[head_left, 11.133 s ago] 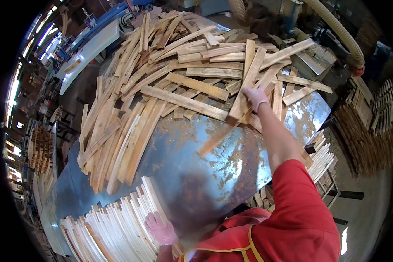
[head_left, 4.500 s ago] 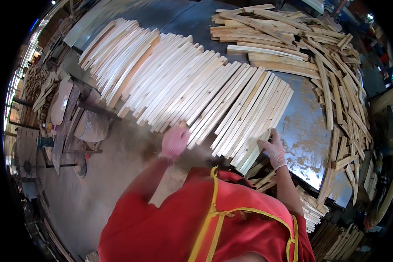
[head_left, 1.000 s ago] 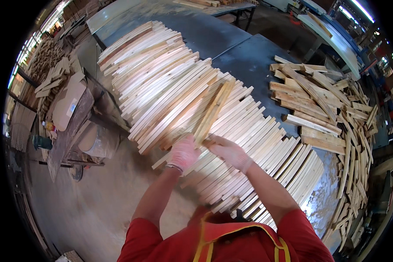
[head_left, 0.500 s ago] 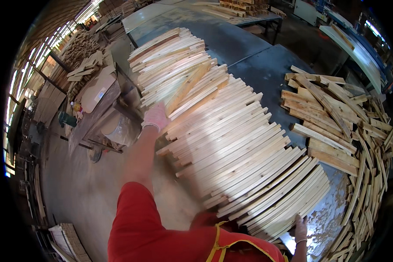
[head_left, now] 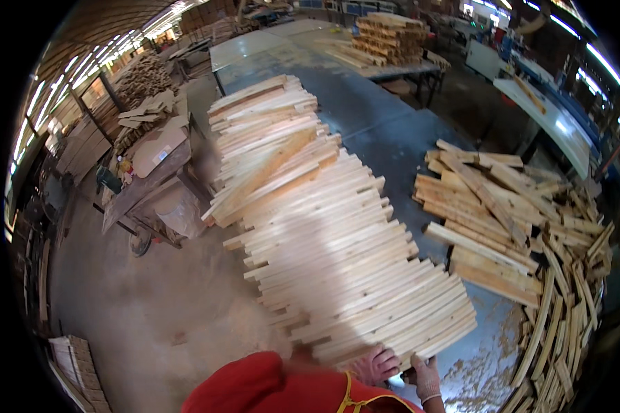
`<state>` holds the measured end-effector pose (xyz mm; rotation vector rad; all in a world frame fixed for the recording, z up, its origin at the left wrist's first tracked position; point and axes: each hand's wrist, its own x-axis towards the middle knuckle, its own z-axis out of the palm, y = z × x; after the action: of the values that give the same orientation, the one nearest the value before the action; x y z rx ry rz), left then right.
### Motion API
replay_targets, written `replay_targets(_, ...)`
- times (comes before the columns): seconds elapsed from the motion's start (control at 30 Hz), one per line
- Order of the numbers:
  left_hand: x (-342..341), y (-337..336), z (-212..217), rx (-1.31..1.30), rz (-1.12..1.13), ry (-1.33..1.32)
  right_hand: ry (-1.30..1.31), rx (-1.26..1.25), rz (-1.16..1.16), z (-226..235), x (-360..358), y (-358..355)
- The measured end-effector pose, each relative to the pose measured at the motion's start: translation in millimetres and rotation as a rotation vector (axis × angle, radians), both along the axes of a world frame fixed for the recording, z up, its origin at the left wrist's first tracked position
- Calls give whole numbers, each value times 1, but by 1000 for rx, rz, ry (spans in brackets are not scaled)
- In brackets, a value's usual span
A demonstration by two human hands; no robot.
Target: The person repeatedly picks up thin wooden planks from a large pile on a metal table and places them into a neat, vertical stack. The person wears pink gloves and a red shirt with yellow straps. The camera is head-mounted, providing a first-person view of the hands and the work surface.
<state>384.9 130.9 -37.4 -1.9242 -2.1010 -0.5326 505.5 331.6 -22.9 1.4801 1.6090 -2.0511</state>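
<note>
Both your hands are at the near end of the long row of wooden slats (head_left: 331,227), low in the view and close to your red shirt (head_left: 269,385). Your left hand (head_left: 377,363) lies against the underside edge of the last slats, the fingers bent and partly spread; I cannot tell if it grips a slat or only touches them. Your right hand (head_left: 426,375) is just beside it, at the near corner of the row, fingers curled upward against the slat ends; if it truly holds one is not clear.

The row of slats lies flat on the metal counter (head_left: 393,131) and runs away from you to the far end, where the slats are more tilted and some cross over the others. The left ends of the row stand out over the counter edge, above the dusty floor (head_left: 151,303). To the left of the row, beyond that edge, a cart (head_left: 151,186) with cardboard stands near; between it and the row the floor is open.

To the right of the row there is a bare strip of counter, then a loose pile of boards (head_left: 503,213), well apart from your hands. Sawdust (head_left: 482,372) lies on the counter just right of your right hand.
</note>
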Motion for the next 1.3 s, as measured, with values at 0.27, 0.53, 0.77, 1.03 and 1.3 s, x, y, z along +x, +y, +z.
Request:
replay_targets(0.27, -6, 28, -58, -255, 429, 1214, -23, 141, 264, -15, -12, 20)
replay_targets(0.53, -188, -79, -32, -134, 181, -2086, 0, 65, 154, 23, -119, -26)
replay_targets(0.77, -289, -105, -4, 463, 540, -3413, -18, 101, -116, 34, -290, -94)
replay_targets(1.03, -447, -159, -34, -179, 23, -246, 150, 432, 652, 9, -492, -114)
replay_targets(1.3, -562, -154, 50, -281, 270, -161, 16, 235, 547, 14, -640, -152)
